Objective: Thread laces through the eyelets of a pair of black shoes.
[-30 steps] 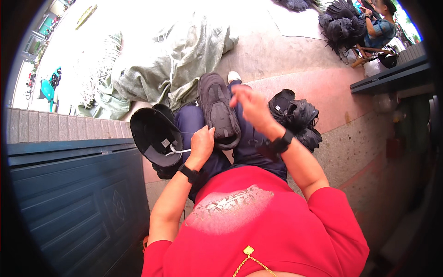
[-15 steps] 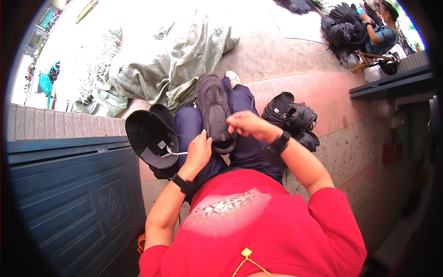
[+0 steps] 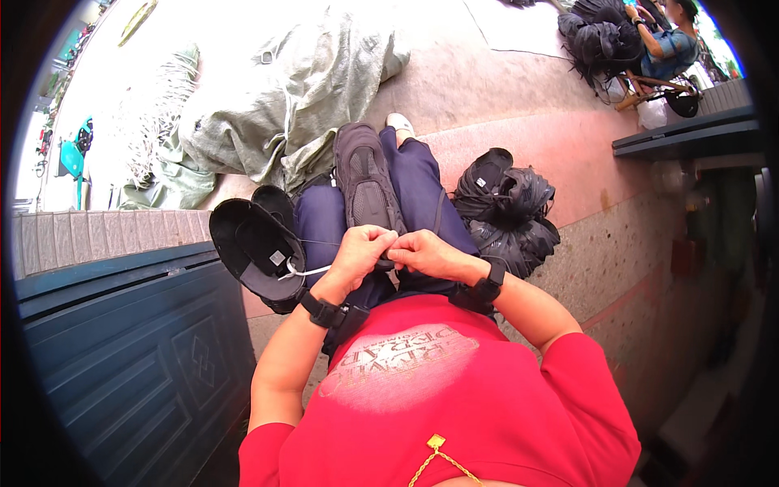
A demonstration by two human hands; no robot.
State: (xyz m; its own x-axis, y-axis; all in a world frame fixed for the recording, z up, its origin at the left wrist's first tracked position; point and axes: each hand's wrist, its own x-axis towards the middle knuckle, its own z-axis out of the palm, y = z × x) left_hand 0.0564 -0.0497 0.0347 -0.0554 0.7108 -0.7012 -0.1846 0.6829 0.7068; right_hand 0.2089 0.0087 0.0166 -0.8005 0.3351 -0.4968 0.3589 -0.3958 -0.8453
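Observation:
A black shoe point(image 3: 369, 178) with grey mesh panels lies lengthwise between my thighs, its near end under my fingers. My left hand point(image 3: 357, 253) pinches at that end, and a thin dark thread point(image 3: 320, 242) runs from it toward the left. Fingertips almost meeting the left ones, my right hand point(image 3: 434, 254) is closed in a pinch; what it holds is too small to make out. Beside my left thigh are black open shoe pieces point(image 3: 247, 243) with a white label inside. A white cord point(image 3: 312, 271) reaches from them toward my left wrist.
Right of my legs sits a pile of black shoe pieces and bundles point(image 3: 511, 215). Ahead lies a grey-green sheet point(image 3: 268, 114). A blue panelled door point(image 3: 146, 365) stands at left, a dark ledge point(image 3: 690, 134) at right. Another person point(image 3: 669, 49) sits far right by black bundles.
My right hand has come in from the right and down to meet my left at the shoe's near end. My left hand has shifted slightly right. The view has moved a little.

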